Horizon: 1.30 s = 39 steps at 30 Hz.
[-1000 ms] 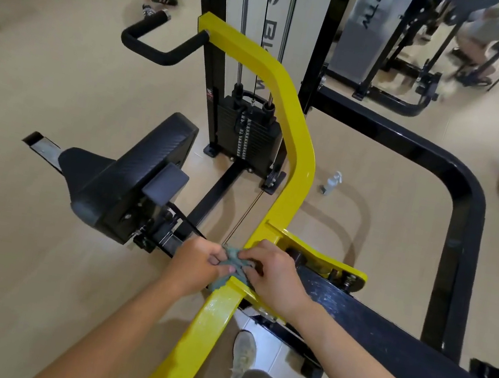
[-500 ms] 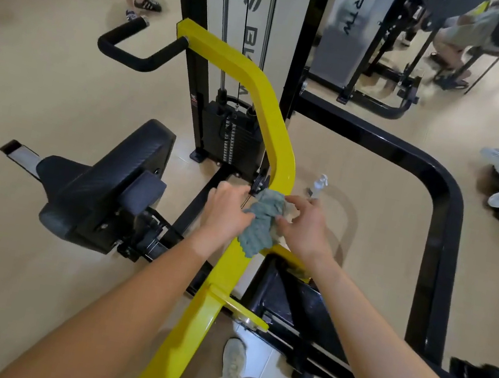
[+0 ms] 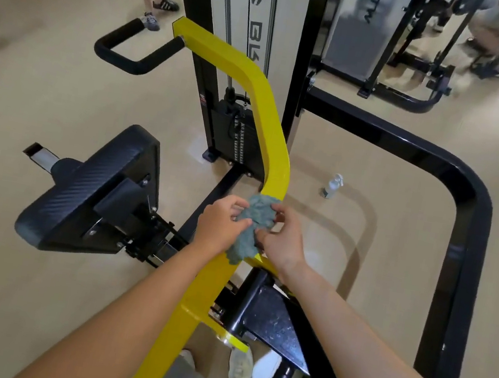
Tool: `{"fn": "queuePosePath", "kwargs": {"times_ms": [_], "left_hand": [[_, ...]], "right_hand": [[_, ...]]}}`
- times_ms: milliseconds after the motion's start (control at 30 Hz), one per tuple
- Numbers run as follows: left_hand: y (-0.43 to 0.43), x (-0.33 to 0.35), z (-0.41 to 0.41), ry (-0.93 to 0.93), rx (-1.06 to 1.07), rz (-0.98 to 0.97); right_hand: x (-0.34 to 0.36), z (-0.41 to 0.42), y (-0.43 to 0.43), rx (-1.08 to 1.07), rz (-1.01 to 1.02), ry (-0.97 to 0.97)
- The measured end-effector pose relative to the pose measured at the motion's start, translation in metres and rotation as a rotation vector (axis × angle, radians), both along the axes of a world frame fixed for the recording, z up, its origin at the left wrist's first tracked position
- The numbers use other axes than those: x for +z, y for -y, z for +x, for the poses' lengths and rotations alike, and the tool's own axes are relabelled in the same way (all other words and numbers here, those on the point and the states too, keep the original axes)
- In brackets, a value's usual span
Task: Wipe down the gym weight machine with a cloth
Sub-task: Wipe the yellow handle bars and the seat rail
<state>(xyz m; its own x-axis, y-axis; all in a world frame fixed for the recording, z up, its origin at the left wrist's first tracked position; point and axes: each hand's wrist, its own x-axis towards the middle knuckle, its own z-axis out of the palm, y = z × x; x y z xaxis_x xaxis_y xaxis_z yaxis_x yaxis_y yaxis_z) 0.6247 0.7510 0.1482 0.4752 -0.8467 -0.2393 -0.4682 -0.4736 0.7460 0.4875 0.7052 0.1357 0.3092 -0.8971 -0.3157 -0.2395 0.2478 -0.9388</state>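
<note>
A crumpled grey-green cloth is bunched over the yellow lever arm of the weight machine, just below the arm's bend. My left hand grips the cloth from the left and my right hand pinches it from the right. The yellow arm runs from a black padded handle at the upper left down to the bottom of the view. Behind it stands the black weight stack with its cable.
A black padded seat sits to the left. A black tubular frame curves round on the right. A small white spray bottle stands on the floor. Other people's legs and shoes appear at the top and right edges.
Both hands and the cloth have slid up the yellow arm from its lower joint toward the bend. The view has shifted with them.
</note>
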Motion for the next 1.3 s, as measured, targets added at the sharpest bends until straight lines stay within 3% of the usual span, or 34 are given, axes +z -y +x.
{"fn": "queuePosePath", "kwargs": {"times_ms": [133,433,800,1300], "left_hand": [[0.019,-0.003,-0.001,-0.034,0.040,-0.031],[0.092,-0.010,0.000,-0.286,0.148,-0.107],[0.189,-0.006,0.037,-0.373,0.524,-0.114],[0.312,-0.002,0.139,-0.410,0.646,-0.177]], "right_hand": [[-0.008,-0.006,0.012,-0.009,-0.068,0.069],[0.002,0.002,0.091,0.118,-0.071,0.015],[0.023,0.055,0.197,0.275,-0.197,-0.212],[0.026,0.168,0.325,0.373,-0.376,-0.348]]}}
